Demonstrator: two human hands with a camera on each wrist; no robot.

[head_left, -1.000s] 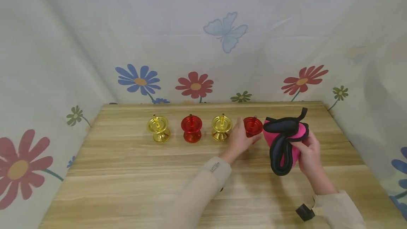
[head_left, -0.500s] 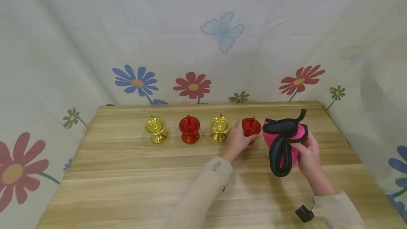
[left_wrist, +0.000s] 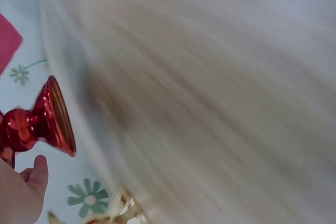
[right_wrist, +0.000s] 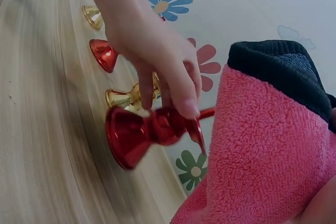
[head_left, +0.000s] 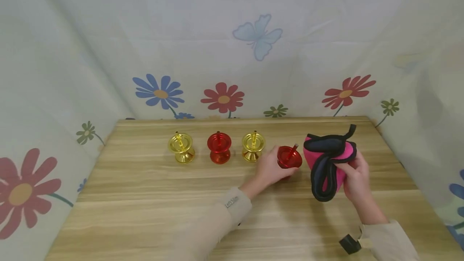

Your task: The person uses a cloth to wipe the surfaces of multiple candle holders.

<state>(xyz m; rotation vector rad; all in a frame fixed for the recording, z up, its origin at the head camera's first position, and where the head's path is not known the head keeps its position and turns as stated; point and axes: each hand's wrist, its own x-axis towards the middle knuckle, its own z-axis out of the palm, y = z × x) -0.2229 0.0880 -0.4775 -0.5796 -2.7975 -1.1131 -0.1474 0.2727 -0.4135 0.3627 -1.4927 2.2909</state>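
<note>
My left hand (head_left: 269, 168) grips a shiny red candle holder (head_left: 290, 157) with a dish top and a centre spike. The holder is lifted and tilted; its flared base (left_wrist: 55, 116) shows in the left wrist view. Just to its right, my right hand (head_left: 357, 176) pinches a folded pink cloth (right_wrist: 273, 145) with black trim and a black loop (head_left: 350, 131). In the right wrist view the cloth's fluffy pink side overlaps the tip of the spike.
To the left, a gold holder (head_left: 253, 143), a red one (head_left: 219, 148) and another gold one (head_left: 182, 147) stand in a row on the wooden table (head_left: 145, 204). Behind hangs a flowered curtain (head_left: 203, 51). A small black block (head_left: 349, 245) sits by my right sleeve.
My left hand has picked up the rightmost red holder and drawn it toward me, tilting it. The right hand with the cloth has barely moved.
</note>
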